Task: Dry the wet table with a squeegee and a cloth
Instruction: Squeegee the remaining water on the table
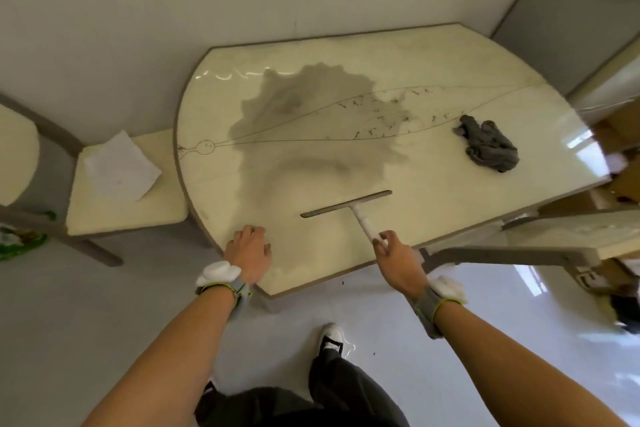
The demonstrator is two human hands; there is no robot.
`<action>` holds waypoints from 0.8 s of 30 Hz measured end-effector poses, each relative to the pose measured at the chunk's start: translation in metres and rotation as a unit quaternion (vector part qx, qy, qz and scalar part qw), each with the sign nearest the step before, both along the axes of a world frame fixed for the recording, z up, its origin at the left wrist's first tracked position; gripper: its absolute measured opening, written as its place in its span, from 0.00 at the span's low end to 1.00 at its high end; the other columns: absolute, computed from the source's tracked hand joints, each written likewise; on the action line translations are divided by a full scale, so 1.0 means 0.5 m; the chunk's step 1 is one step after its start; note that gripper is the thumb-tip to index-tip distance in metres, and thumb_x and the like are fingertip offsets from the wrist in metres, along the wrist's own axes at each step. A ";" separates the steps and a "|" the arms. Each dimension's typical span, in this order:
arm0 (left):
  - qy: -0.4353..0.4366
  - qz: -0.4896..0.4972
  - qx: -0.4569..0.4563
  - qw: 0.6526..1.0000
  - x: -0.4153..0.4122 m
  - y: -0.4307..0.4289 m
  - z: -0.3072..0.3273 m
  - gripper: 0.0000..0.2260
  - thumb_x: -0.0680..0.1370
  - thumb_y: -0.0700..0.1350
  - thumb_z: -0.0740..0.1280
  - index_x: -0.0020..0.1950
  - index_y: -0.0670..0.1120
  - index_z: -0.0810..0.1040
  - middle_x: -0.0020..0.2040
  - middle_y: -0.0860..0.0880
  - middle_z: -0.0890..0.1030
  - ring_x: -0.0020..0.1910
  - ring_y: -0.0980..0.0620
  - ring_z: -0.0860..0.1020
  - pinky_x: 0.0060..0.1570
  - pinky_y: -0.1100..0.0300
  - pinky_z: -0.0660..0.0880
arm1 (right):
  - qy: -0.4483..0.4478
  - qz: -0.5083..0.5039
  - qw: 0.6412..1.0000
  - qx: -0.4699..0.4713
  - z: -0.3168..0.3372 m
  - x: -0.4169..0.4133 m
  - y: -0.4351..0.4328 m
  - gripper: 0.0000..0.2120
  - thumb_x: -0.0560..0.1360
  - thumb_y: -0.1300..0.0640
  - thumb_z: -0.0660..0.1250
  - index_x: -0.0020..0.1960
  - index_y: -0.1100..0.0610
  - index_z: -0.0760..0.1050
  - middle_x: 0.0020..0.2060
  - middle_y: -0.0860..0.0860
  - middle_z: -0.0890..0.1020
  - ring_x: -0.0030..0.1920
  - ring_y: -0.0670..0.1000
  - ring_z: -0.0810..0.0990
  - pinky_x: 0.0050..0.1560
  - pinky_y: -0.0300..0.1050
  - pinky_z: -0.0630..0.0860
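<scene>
A cream table (433,55) with a thin drawn line pattern carries a wide pool of water (304,114) across its middle. A squeegee (346,209) lies near the front edge, its dark blade flat on the top and its white handle pointing toward me. My right hand (398,255) pinches the end of that handle. My left hand (247,250) rests on the table's near left edge with fingers spread. A crumpled grey cloth (488,144) sits on the right part of the table, apart from both hands.
A cream chair (104,211) with a white paper sheet (121,166) on its seat stands close at the table's left. Another chair (554,239) stands at the right front. The wall runs behind the table. My leg and shoe (332,336) are on the glossy floor.
</scene>
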State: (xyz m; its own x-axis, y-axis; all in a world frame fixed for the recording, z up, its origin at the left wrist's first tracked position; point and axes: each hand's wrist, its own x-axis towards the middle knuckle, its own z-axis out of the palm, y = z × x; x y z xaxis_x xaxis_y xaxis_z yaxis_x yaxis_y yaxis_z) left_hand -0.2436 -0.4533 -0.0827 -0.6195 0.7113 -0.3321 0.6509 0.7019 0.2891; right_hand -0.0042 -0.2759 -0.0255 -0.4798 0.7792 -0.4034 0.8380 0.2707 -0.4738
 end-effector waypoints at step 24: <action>-0.079 -0.148 -0.028 0.985 -0.194 -0.205 0.046 0.21 0.82 0.48 0.56 0.75 0.45 0.62 0.71 0.44 0.65 0.68 0.40 0.68 0.64 0.49 0.68 | -0.004 -0.122 0.992 -0.007 -0.027 -0.188 -0.369 0.17 0.84 0.49 0.53 0.64 0.59 0.68 0.52 0.62 0.81 0.48 0.63 0.79 0.47 0.52 0.75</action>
State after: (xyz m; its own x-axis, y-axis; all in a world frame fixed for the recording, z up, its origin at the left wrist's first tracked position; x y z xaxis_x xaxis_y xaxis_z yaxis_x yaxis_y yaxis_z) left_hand -0.3407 -0.5561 -0.0596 -0.3250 0.8308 -0.4519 0.7791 0.5060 0.3700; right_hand -0.0983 -0.4605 -0.0389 -0.2732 0.8661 -0.4187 0.8819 0.0517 -0.4685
